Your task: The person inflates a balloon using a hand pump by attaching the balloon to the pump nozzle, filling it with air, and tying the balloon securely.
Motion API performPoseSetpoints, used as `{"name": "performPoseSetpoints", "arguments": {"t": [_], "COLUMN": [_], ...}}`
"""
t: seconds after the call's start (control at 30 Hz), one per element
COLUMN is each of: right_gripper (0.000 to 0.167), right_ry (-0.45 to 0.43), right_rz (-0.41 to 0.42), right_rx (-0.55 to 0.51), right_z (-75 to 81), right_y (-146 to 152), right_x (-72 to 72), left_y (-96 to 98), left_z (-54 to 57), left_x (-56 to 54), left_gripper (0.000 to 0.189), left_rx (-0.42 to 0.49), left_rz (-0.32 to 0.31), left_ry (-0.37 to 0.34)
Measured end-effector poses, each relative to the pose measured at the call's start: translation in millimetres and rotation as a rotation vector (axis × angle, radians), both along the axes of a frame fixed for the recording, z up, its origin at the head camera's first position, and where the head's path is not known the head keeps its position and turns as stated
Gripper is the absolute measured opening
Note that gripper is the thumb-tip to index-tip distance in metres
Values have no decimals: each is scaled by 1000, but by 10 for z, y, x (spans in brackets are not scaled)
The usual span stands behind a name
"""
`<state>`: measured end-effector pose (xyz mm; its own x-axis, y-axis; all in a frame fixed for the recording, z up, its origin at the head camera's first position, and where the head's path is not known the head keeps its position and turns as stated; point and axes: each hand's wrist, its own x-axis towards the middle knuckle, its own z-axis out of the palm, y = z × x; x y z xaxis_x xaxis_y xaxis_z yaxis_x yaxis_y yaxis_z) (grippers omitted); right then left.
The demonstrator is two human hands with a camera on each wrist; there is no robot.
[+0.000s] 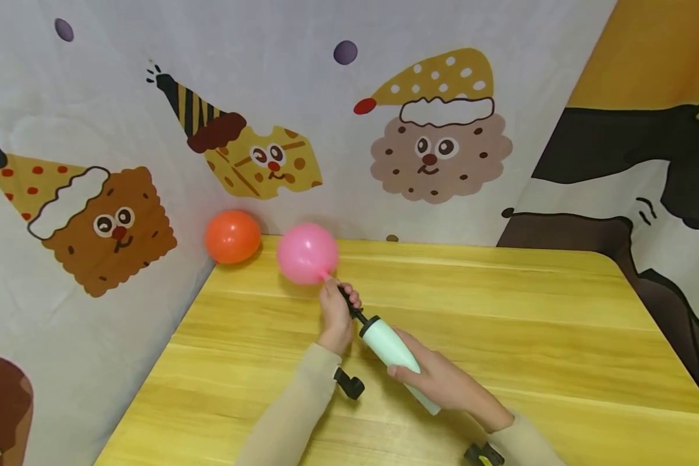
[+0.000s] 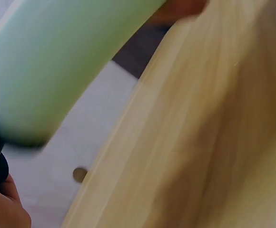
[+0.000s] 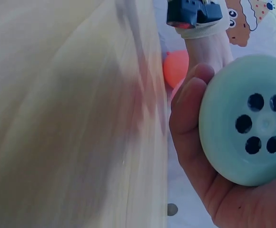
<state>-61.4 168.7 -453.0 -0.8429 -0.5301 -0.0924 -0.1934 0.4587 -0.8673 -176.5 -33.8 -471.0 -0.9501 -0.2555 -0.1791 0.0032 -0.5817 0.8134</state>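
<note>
A pale green balloon pump [image 1: 391, 346] with a black end lies slantwise between the hands in the head view. My right hand [image 1: 439, 375] grips its green body. My left hand [image 1: 336, 307] holds the black end, close to the neck of an inflated pink balloon [image 1: 307, 253]. Whether the neck sits on a nozzle is hidden by the fingers. In the right wrist view the round base of the pump [image 3: 264, 124] shows several dark holes, with the right hand [image 3: 200, 156] curled round it. The left wrist view shows the green body [image 2: 66, 66] blurred.
An inflated orange balloon [image 1: 233, 237] rests at the back left corner of the wooden table [image 1: 530, 310]. A cloth printed with cartoon figures [image 1: 338, 90] hangs behind the table and along its left side. Small black cameras [image 1: 349, 383] sit on both wrists.
</note>
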Motion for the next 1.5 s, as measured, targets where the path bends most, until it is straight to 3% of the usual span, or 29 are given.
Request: {"name": "performPoseSetpoints", "arguments": {"t": [0.2, 0.37, 0.63, 0.87, 1.03, 1.33, 1.5], "right_gripper": [68, 68, 69, 70, 69, 74, 75], "right_ry": [15, 26, 17, -8, -14, -27, -2], "right_rz": [36, 39, 22, 9, 3, -34, -16], "right_rx": [26, 35, 5, -10, -13, 20, 76], "right_z": [46, 85, 74, 11, -24, 43, 110], "right_y": [116, 68, -46, -113, -123, -41, 82], "right_x": [153, 141, 38, -95, -135, -38, 78], "left_y": [-269, -334, -150, 18, 69, 46, -70], "left_z": [45, 100, 160, 76, 5, 15, 40], "left_x": [-146, -174, -38, 145, 191, 81, -32], "left_gripper": [39, 37, 35, 39, 39, 40, 42], "left_rx": [41, 66, 49, 16, -25, 1, 22], "left_rz": [87, 82, 31, -29, -50, -25, 51], "left_ry": [3, 10, 26, -30, -58, -39, -35]}}
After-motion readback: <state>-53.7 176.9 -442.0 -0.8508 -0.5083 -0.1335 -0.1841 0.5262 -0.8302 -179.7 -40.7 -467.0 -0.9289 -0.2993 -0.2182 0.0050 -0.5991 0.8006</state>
